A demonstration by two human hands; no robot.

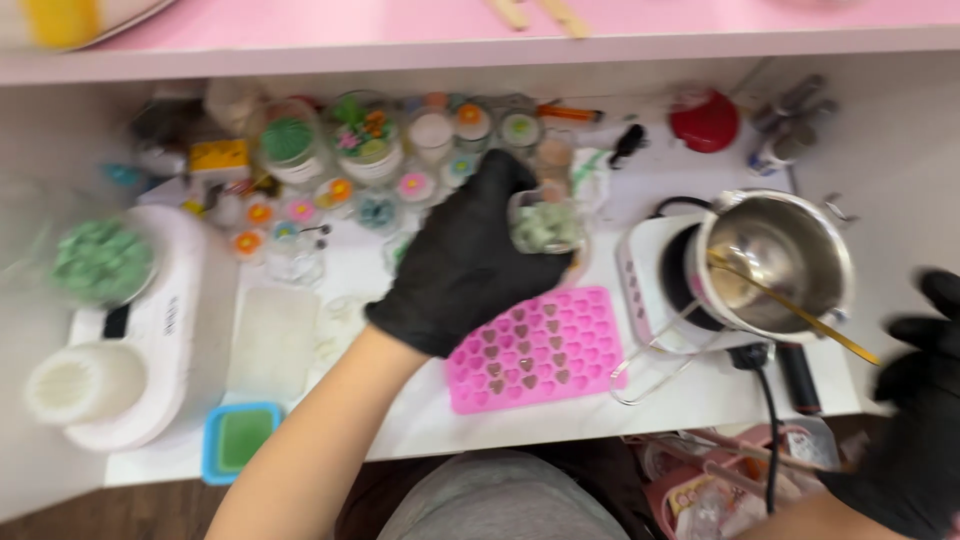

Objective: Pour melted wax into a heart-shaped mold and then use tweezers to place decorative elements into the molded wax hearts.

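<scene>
Holding a small clear glass jar of pale green chunks (545, 226) above the pink heart-cavity silicone mould (535, 350) on the white table (690, 395), the black-gloved left hand (465, 260) grips firmly. Right of the round steel pot (775, 262), the black-gloved right hand (925, 400) hangs; its grip cannot be told.

Small yellow box (218, 157), blurry, far up and to the left of the left hand (465, 260). Pale label band (296, 172) round a glass jar, just beside that box, also up and left of the same hand. Dark strip of print (171, 316) on the side of a white machine (150, 330), well left of that hand. Small clear tub (545, 225) of green bits, gripped in the left hand's fingers. Pink packet (700, 495) with pale patches, low down, left of the right hand (925, 400).
</scene>
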